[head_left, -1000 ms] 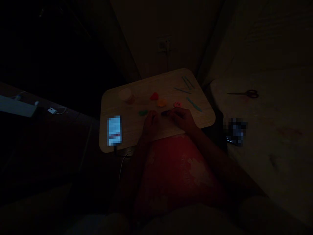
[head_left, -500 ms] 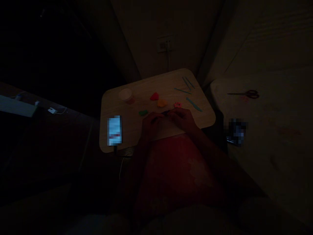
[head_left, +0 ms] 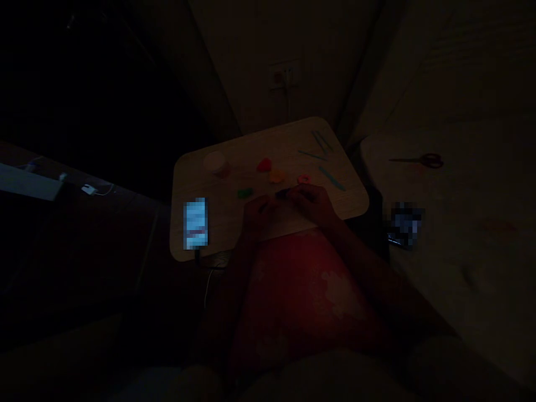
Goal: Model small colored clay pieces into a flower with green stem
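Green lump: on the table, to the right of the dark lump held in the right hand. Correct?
Not quite: the head view shows the green lump to the left of the dark lump. It is on the table, and the right hand holds the dark lump.

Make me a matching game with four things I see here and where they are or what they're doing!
1. Scissors
2. Green lump
3. Right hand
4. Lit screen

A. Holding a dark piece
B. At the table's near left corner
C. Off the table, to its right
D. Just beyond the left hand

Pairs: 1-C, 2-D, 3-A, 4-B
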The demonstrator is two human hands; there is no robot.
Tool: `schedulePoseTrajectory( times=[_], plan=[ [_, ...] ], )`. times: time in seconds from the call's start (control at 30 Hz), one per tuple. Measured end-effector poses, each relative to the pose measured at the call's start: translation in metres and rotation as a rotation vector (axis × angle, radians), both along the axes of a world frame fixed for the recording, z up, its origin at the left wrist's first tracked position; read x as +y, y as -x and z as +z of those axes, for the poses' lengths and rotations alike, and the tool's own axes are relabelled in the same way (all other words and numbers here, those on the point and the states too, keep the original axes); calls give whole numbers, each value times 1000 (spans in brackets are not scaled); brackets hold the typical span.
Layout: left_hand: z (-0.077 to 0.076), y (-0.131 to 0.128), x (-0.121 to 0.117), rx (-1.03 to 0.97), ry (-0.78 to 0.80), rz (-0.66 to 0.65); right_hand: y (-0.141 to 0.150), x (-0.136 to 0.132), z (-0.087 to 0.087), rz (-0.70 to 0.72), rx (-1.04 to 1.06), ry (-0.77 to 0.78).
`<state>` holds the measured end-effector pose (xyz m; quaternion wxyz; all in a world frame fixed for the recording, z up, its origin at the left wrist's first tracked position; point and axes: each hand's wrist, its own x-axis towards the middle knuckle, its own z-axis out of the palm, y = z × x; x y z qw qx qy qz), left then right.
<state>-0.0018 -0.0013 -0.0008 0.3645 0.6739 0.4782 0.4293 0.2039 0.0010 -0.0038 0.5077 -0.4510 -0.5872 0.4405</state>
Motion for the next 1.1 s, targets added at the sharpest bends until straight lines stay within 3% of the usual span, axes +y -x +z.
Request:
schedulePoseTrajectory(
  times=[0.37, 0.9, 1.1],
  plan=[
    [-6, 1, 5, -29, -177, 32, -1, 1, 1, -9, -27, -32],
    [-5, -3, 0, 19, -60, 33, -1, 0, -4, -2, 47, 5],
    [-11, -5, 2, -13, -47, 112, -3, 2, -8, -60, 13, -26]
  ],
)
